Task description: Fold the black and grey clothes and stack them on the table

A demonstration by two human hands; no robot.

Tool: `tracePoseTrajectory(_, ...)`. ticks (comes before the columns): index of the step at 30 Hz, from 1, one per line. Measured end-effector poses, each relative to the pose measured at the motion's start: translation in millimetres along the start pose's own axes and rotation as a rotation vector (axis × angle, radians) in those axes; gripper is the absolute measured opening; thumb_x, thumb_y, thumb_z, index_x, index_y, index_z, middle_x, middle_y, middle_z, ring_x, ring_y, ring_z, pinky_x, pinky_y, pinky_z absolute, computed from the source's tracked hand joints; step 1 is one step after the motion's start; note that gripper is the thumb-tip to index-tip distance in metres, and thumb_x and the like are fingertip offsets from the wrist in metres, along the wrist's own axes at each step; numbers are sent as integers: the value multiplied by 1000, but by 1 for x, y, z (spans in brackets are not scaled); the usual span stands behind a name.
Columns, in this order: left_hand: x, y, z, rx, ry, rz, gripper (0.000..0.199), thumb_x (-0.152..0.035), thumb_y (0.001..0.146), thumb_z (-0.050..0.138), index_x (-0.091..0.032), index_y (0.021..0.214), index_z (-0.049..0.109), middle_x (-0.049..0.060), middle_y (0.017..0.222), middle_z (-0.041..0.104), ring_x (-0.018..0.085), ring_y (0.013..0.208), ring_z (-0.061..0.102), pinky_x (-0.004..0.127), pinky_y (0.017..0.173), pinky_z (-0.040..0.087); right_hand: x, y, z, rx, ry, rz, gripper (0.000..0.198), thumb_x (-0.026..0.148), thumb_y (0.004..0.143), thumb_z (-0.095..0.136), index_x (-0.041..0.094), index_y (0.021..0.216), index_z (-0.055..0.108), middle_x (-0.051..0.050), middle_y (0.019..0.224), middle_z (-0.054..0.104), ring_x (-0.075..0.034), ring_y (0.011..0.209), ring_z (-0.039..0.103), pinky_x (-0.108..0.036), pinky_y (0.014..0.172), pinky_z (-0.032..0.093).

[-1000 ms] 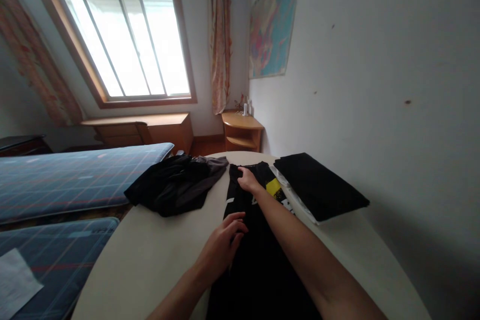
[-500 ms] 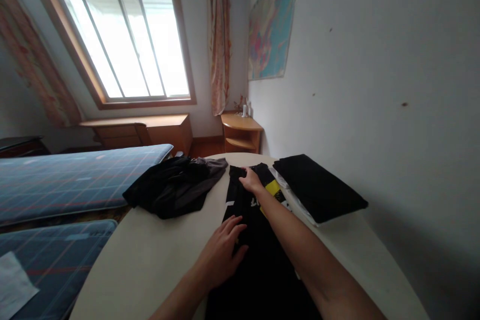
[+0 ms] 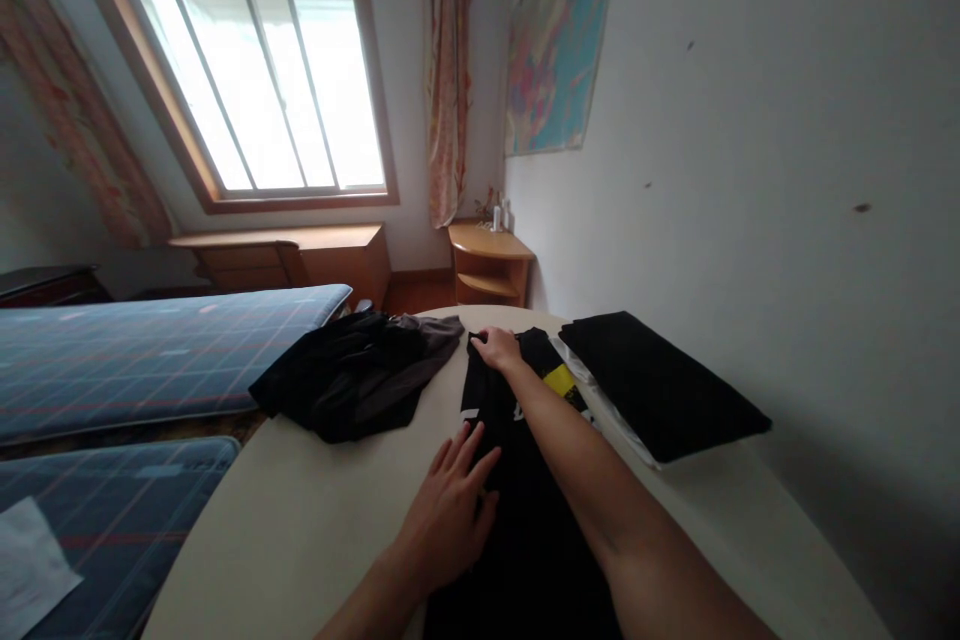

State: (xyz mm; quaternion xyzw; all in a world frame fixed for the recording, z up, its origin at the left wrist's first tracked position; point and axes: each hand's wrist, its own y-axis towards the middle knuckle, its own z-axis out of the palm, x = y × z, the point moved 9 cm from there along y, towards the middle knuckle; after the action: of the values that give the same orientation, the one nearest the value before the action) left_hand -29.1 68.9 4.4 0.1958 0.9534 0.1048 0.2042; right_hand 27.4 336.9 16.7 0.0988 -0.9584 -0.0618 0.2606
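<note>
A black T-shirt (image 3: 532, 530) with white lettering and a yellow patch lies lengthwise on the round, pale table (image 3: 300, 520). At its far end, my right hand (image 3: 496, 348) pinches the upper left corner of the cloth. My left hand (image 3: 450, 510) rests with fingers spread along the shirt's left edge, lower down. The right forearm covers part of the print. The shirt's near end runs out of the picture.
A crumpled heap of dark clothes (image 3: 352, 380) lies at the table's far left. Folded black cloth (image 3: 660, 385) with white beneath sits at the right, near the wall (image 3: 750, 120). Plaid mattresses (image 3: 150, 350) stand left of the table; a corner shelf (image 3: 491, 242) is beyond it.
The view has shifted slightly. My right hand still grips the shirt's far corner, now nearer its left tip. My left hand's fingers have spread wider on the cloth.
</note>
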Motion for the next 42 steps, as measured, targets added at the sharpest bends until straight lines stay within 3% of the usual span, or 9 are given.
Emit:
tracePoseTrajectory(4, 2, 1, 6, 100, 23, -49, 54, -22, 92, 50, -26, 147, 48, 9, 162, 31, 30, 150, 25, 55, 120, 29, 1, 9, 6, 14, -18, 54, 31, 45, 91, 60, 24, 109, 72, -9, 118, 72, -27, 119, 60, -37, 98, 44)
tracePoseTrajectory(9, 0, 3, 5, 150, 53, -81, 56, -20, 93, 48, -27, 148, 46, 6, 163, 29, 28, 151, 22, 52, 122, 26, -11, 22, 7, -1, -8, 166, 36, 37, 101, 40, 20, 123, 62, -13, 118, 71, -26, 113, 64, -38, 92, 48)
tracePoseTrajectory(11, 1, 3, 5, 153, 53, -89, 56, -20, 92, 48, -27, 148, 47, 6, 163, 29, 28, 151, 23, 52, 122, 26, -13, 24, 9, 8, -4, 165, 33, 35, 100, 43, 21, 122, 62, -11, 117, 71, -25, 113, 64, -37, 92, 48)
tracePoseTrajectory(16, 2, 1, 5, 108, 42, -82, 57, -19, 91, 50, -28, 148, 47, 4, 163, 30, 28, 152, 19, 53, 121, 28, -13, 28, 14, 58, 8, 81, 29, 35, 95, 52, 24, 118, 65, -5, 116, 73, -22, 111, 65, -32, 91, 48)
tracePoseTrajectory(21, 2, 2, 4, 103, 41, -90, 55, -20, 91, 49, -27, 146, 49, 5, 163, 31, 29, 152, 18, 53, 121, 28, -29, 37, -1, 82, -28, 9, 36, 16, 94, 42, 21, 120, 67, -5, 117, 73, -17, 107, 67, -24, 87, 49)
tracePoseTrajectory(27, 1, 1, 3, 99, 44, -92, 59, -22, 91, 51, -29, 149, 45, 5, 164, 28, 30, 153, 16, 54, 121, 28, -36, 30, -10, 146, -176, -138, 31, 16, 89, 53, 23, 110, 76, -6, 118, 73, -21, 113, 64, -27, 97, 46)
tracePoseTrajectory(32, 2, 2, 5, 90, 45, -91, 58, -22, 92, 50, -28, 149, 45, 5, 163, 29, 30, 152, 18, 55, 120, 29, -26, 18, -3, 154, -282, -236, 32, 21, 93, 52, 20, 116, 74, -13, 129, 68, -28, 126, 55, -37, 108, 39)
tracePoseTrajectory(37, 2, 2, 4, 84, 42, -96, 58, -22, 92, 50, -28, 150, 45, 5, 163, 30, 30, 152, 19, 55, 120, 30, -22, 11, 3, 183, -304, -298, 43, 19, 94, 49, 22, 135, 62, -7, 146, 56, -22, 132, 52, -32, 111, 36)
tracePoseTrajectory(42, 3, 2, 4, 85, 48, -98, 57, -23, 92, 51, -28, 149, 46, 4, 163, 30, 30, 152, 20, 55, 120, 31, -26, 7, -7, 125, -302, -260, 42, 19, 96, 41, 16, 131, 63, -13, 137, 62, -25, 128, 54, -36, 109, 37)
